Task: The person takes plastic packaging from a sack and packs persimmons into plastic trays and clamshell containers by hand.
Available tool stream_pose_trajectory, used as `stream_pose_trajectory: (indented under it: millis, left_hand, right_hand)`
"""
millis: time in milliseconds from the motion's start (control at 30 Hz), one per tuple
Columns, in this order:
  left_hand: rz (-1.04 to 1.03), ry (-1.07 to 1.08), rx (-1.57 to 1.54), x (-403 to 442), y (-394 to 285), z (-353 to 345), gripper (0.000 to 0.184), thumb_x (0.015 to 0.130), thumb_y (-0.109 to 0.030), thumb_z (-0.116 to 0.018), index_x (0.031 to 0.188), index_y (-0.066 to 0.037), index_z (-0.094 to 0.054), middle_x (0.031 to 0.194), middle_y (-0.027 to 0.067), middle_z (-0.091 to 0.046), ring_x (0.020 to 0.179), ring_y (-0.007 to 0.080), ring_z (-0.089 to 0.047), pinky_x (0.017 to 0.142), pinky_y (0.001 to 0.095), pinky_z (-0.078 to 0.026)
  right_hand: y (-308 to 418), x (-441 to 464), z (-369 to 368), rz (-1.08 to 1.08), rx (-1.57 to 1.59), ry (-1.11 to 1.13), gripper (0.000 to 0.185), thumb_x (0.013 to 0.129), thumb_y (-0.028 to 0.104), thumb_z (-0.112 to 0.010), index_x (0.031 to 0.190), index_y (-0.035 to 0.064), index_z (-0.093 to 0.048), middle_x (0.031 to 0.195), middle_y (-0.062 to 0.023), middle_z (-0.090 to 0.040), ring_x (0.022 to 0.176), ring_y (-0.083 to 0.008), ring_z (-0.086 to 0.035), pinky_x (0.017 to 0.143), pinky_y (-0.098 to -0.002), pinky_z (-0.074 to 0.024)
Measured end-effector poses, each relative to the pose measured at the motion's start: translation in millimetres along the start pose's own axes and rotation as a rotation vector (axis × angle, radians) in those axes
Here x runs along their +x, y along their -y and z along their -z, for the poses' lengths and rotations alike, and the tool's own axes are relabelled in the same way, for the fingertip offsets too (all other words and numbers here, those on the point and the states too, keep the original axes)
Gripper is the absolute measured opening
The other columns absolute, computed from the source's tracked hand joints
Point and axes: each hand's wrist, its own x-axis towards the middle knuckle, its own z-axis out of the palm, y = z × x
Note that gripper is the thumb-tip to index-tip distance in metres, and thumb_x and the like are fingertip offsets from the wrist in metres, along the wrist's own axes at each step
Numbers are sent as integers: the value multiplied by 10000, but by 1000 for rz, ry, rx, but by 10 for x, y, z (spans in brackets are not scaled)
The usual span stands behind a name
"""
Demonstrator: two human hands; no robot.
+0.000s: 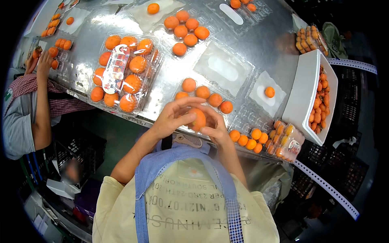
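Observation:
A mandarin point(197, 119) is held in front of my chest, between both hands, over the table's near edge. My left hand point(177, 117) curls round its left and upper side, fingers closed on it. Against the right side, my right hand point(215, 126) is closed with its thumb and fingertips on the fruit. Just beyond my hands lies a clear plastic tray with several mandarins point(203, 92) in it. To the left stands a filled, lidded clear pack point(135, 65) of mandarins with a white and red label point(115, 69).
A white foam box point(298, 95) of mandarins stands at the right, beside stacked packs point(285, 141). More trays and loose mandarins point(186, 28) lie across the metal table point(271, 52). At the far left, a co-worker's hands point(42, 65) hold a mandarin.

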Motion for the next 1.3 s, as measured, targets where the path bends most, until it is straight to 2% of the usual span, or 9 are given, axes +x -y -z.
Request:
stream_pose_trajectory:
  millis: [367,567,667,733,767,900,1000,1167,1300]
  left_hand:
    - [-85,21,54,19,106,34,452,836,-105,-588,1261,-20,-461,1220,81,-505,1073,159,-504,855,290,-457]
    - [-32,-191,69,41,208,-18,483,860,-213,-564,1280,-14,-433,1209,122,-518,1143,205,-487,962,342,-383]
    - [8,-279,29,22,184,61,391,867,-167,-578,1218,-18,-490,1096,88,-568,999,165,-545,857,298,-436]
    - [38,-298,44,35,209,116,358,871,-167,-578,1189,-16,-512,1048,77,-583,955,150,-556,819,281,-443]
    - [55,-315,54,40,213,125,342,873,-166,-577,1175,-15,-523,1023,72,-590,934,143,-562,799,273,-447]
    - [76,-323,64,64,221,106,303,874,-158,-580,1140,-15,-546,986,62,-597,897,126,-566,768,259,-451]
    - [58,-389,82,71,251,137,282,876,-146,-578,1126,-16,-552,982,55,-598,881,115,-565,761,250,-449]
    - [32,-545,14,-49,270,380,226,884,-135,-568,1081,-23,-568,935,41,-606,803,91,-565,716,221,-455]
    - [61,-608,-13,-176,308,479,207,884,-139,-573,1059,-30,-581,915,30,-617,775,78,-563,701,216,-455]
  right_hand:
    - [35,13,-28,-22,-48,-24,687,726,158,-716,1291,-57,-390,1200,-146,-515,1110,-221,-515,938,-346,-427]
    - [-41,-43,327,-6,119,-160,628,750,192,-682,1281,-17,-420,1097,-96,-567,909,-147,-565,719,-271,-475]
    - [374,-131,1073,226,-56,-424,549,793,258,-662,1247,11,-476,1057,-80,-591,877,-127,-567,686,-265,-477]
    - [1162,-238,1466,332,-185,-745,480,827,296,-594,1212,26,-500,1127,-70,-561,1051,-167,-528,932,-302,-417]
    - [1512,-297,1724,577,-99,-788,304,872,214,-581,1109,25,-557,993,-61,-599,918,-142,-568,843,-278,-439]
    - [2517,-586,2133,910,-137,-926,296,908,197,-542,1121,-9,-542,1025,-85,-612,997,-191,-582,814,-281,-483]
    - [2333,-543,1706,822,-227,-925,313,899,175,-556,1147,-15,-540,1014,-96,-616,947,-185,-597,741,-253,-498]
    - [1050,-129,1365,345,-556,-770,275,857,138,-605,1104,19,-595,924,-73,-640,734,-122,-581,654,-252,-480]
    - [193,59,790,123,-738,-453,270,799,142,-660,1048,48,-615,873,-45,-641,717,-107,-575,655,-241,-471]
